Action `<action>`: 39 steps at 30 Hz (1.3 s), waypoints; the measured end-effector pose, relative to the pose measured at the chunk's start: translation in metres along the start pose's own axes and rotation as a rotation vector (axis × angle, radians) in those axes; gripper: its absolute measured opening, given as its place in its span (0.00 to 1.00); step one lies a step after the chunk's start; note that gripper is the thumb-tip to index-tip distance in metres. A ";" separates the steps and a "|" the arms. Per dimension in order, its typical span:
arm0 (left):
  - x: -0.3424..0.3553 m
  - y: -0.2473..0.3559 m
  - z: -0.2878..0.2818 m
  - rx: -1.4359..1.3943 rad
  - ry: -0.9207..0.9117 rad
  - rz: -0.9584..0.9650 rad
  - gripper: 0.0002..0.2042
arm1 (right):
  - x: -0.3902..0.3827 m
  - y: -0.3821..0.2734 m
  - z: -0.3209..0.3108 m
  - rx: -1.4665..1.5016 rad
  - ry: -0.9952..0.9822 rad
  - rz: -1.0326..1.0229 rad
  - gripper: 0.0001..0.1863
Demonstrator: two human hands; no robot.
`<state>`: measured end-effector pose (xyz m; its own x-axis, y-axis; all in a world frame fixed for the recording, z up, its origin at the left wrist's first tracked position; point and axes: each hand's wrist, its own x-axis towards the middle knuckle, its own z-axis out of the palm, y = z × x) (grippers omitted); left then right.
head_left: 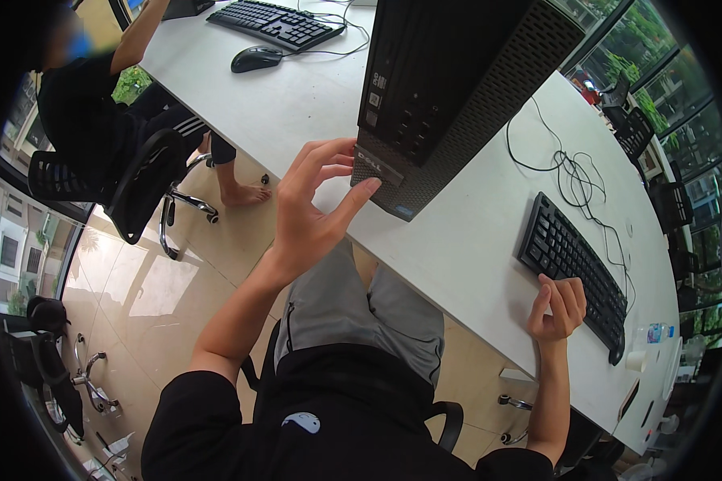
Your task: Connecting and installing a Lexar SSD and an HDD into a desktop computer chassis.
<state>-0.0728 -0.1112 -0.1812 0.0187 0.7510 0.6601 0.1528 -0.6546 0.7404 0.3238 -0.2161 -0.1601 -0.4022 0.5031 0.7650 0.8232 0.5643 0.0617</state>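
A black desktop computer tower (449,88) stands on the white table (313,104) in front of me. My left hand (317,200) grips its lower front corner, with the thumb on the front panel and the fingers against the left side. The fingertips behind that edge are partly hidden. My right hand (557,309) rests over the table beside a black keyboard (578,260). Its fingers are curled in loosely, and nothing shows in them.
Farther left on the table are a second keyboard (274,24) and a black mouse (256,59). Loose black cables (573,172) lie right of the tower. A paper cup (635,361) and a plastic bottle (655,333) stand far right. Another person (96,112) sits at left.
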 end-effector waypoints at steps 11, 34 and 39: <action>-0.002 -0.012 0.007 0.022 0.034 0.025 0.32 | 0.008 -0.005 -0.003 0.048 -0.023 0.045 0.05; -0.018 0.006 0.064 0.473 0.141 -0.012 0.64 | 0.165 0.072 0.095 0.935 -0.202 1.006 0.25; -0.014 0.011 0.067 0.521 0.153 0.009 0.63 | 0.193 0.136 0.164 1.023 -0.195 1.213 0.27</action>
<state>-0.0051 -0.1233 -0.1913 -0.1159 0.6986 0.7060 0.6238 -0.5020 0.5991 0.2926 0.0656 -0.1095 0.1515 0.9869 -0.0561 0.1083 -0.0730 -0.9914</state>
